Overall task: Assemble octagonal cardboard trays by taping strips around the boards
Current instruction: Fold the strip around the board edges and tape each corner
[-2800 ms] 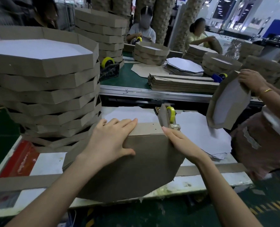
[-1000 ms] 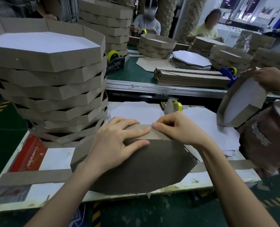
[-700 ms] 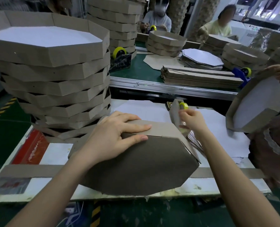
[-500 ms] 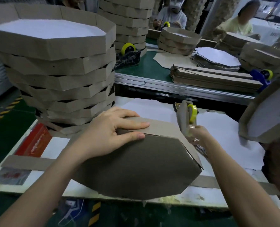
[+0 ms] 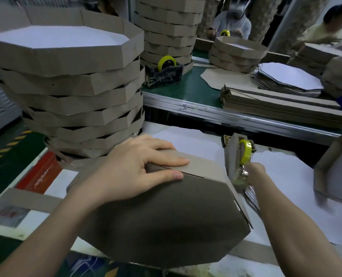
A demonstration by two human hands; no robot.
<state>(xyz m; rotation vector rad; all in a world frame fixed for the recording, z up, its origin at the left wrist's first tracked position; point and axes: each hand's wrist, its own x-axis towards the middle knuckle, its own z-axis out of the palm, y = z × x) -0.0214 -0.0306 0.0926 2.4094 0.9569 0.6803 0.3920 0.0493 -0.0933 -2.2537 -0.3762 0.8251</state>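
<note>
Tray (image 5: 166, 216) in progress lies bottom-up at near edge of worktable (image 5: 60, 182), brown octagonal board facing up, side strip (image 5: 202, 166) wrapped round its far edges.

L hand (image 5: 138, 170): fingers straight and together over strip, thumb flat on board face. It presses strip against board edge, prob. so the seam stays closed until taped.

R hand (image 5: 253, 172) is at tape dispenser (image 5: 235, 156), just beside tray's right-rear corner. Fingertips look pinched on tape end (image 5: 242, 173) below yellow roll (image 5: 245, 154); blurred, so not certain. Dispenser stands close, likely so R hand gets tape w/o L letting go.

Edges/room:
- Strip stands off board along right side, not yet fixed there.
- Tray seems to overhang near table edge slightly.
- Stack of finished trays (image 5: 72, 86) is close behind L hand, so little room left-rear.
- Loose strip (image 5: 32, 198) lies flat on table to the left.
- White sheets (image 5: 286, 186) lie flat to the right, giving R arm open room.
- Another worker's tilted tray (image 5: 338, 172) is at far right, apart from R hand.
</note>
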